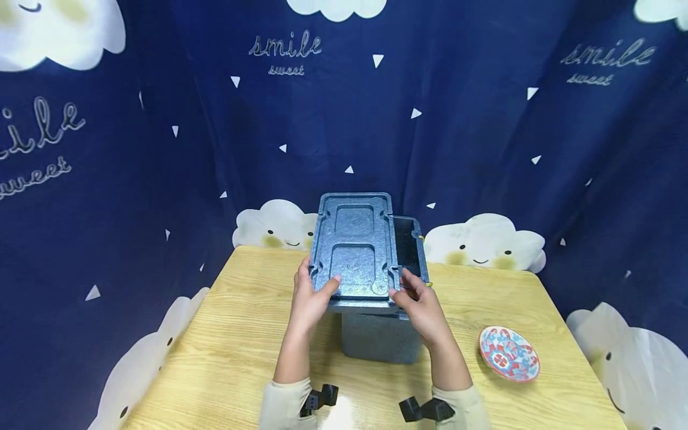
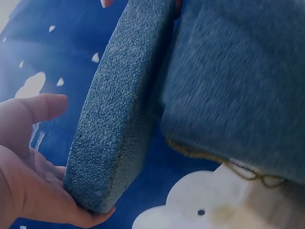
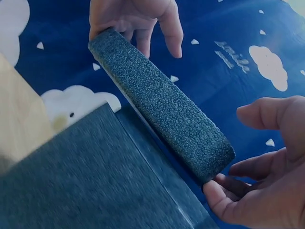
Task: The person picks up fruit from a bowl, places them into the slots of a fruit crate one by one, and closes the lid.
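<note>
1. The lid (image 1: 356,248) is thick, dark blue-grey foam with a grainy surface and moulded rectangular recesses on top.
2. It sits skewed over the matching foam box (image 1: 381,334) on the bench (image 1: 231,334), leaving the box's right side uncovered.
3. The left hand (image 1: 310,295) grips its near left corner; the right hand (image 1: 421,304) grips the near right corner.

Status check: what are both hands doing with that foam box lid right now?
Left hand and right hand each grip a near corner of the lid. Lid sits offset left on the foam box, opening exposed at right. Patterned plate apart, nothing in the way.
</note>
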`<act>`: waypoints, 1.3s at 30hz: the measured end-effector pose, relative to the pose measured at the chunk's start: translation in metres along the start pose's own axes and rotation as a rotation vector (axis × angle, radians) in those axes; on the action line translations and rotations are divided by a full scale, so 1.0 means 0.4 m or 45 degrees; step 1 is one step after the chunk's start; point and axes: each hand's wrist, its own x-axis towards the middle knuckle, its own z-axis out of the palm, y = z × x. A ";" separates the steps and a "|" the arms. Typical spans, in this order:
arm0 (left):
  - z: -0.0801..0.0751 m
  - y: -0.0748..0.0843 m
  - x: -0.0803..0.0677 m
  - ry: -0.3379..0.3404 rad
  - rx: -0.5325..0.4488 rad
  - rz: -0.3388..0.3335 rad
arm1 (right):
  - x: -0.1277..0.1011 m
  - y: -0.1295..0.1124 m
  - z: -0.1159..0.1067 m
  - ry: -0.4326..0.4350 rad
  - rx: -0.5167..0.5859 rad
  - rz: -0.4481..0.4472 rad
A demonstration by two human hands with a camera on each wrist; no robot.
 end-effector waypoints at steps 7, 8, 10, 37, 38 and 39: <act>0.065 0.002 0.019 -0.006 -0.093 0.024 | 0.010 0.002 -0.065 0.026 0.011 0.041; 0.071 0.002 0.023 -0.009 -0.102 0.022 | 0.011 0.001 -0.073 0.018 -0.001 0.049; 0.083 0.005 0.032 -0.017 -0.126 0.006 | 0.014 -0.003 -0.087 0.008 -0.028 0.059; 0.141 0.029 0.113 -0.207 -0.001 0.065 | 0.021 -0.018 -0.165 0.151 -0.066 0.035; 0.141 0.030 0.114 -0.207 -0.006 0.060 | 0.021 -0.018 -0.166 0.161 -0.053 0.035; 0.140 0.032 0.115 -0.210 -0.014 0.057 | 0.023 -0.018 -0.167 0.172 -0.037 0.029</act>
